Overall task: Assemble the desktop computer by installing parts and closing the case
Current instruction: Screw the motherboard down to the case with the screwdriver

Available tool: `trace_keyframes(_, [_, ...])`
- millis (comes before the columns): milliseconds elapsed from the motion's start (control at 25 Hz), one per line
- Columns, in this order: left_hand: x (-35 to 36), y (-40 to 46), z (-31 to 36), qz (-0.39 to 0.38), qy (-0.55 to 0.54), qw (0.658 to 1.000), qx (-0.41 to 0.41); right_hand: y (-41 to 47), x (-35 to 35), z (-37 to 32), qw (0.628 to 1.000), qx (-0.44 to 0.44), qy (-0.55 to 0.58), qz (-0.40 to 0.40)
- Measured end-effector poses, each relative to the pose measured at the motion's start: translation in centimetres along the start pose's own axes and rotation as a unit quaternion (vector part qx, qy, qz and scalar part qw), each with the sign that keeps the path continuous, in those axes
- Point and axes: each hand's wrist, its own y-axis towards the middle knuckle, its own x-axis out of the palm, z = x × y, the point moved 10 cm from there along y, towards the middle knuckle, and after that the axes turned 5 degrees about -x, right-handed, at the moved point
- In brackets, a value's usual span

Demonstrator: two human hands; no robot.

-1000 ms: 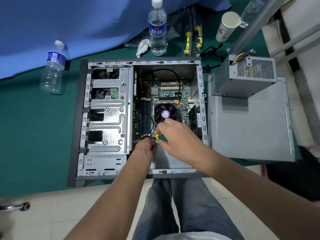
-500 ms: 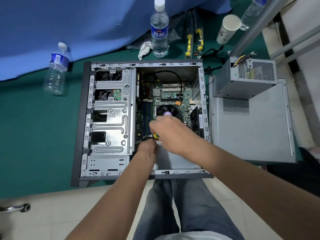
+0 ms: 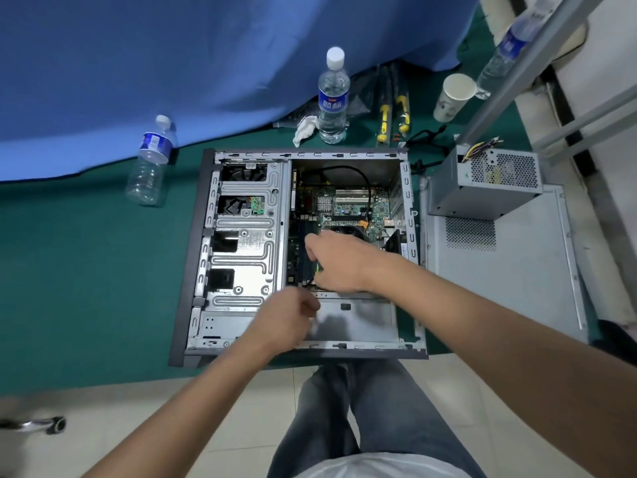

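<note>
**Hands part inside the open computer case**

Case (image 3: 193, 270) lies on its side on the green desk (image 3: 69, 270), open top facing up, motherboard (image 3: 348, 205) exposed. A moment ago both hands met at the board's near edge, the right one holding a small green and yellow tool. Now the left hand (image 3: 286, 319), blurred, fingers curled and seemingly holding nothing, has drawn back toward the near rim. The right hand (image 3: 339, 263) has slid left over the memory slots and covers the cooler fan; its fingers curl downward, but whether the tool is in them cannot be told. This suggests one fastening at the board's edge is finished and the next is being sought.

The power supply (image 3: 482, 184) sits outside, on the detached side panel (image 3: 510, 270) just right of the case, so installing it and closing up remain. Two water bottles (image 3: 332, 94), a paper cup (image 3: 453, 96) and yellow-handled tools (image 3: 393, 115) stand beyond the case, clear of the work.
</note>
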Motion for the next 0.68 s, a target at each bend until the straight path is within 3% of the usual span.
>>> trace_keyframes(120, [-6.8,-1.5,-1.1,0.18,0.098,0.977,0.055,-0.4,-0.6,-0.7,0.991,0.0,-0.122,0.051])
trace_keyframes(200, [-8.5,-1.4,-1.7,0.258,0.155,0.948,0.104,-0.5,0.0,-1.0,0.988,0.014,-0.145,0.042])
trace_keyframes(360, [-6.7,0.0,-4.2,0.26,0.207,0.939,0.085,0.1,0.1,-1.4,0.998,0.001,-0.054,-0.031])
trace_keyframes(560, [-6.8,0.5,-4.9,0.286,0.215,0.929,0.092,0.4,-0.6,-2.4,0.967,-0.013,-0.252,0.042])
trace_keyframes(680, [-6.7,0.6,-5.0,0.289,0.218,0.928,0.088,0.7,-0.1,-1.5,0.988,-0.007,-0.155,-0.012])
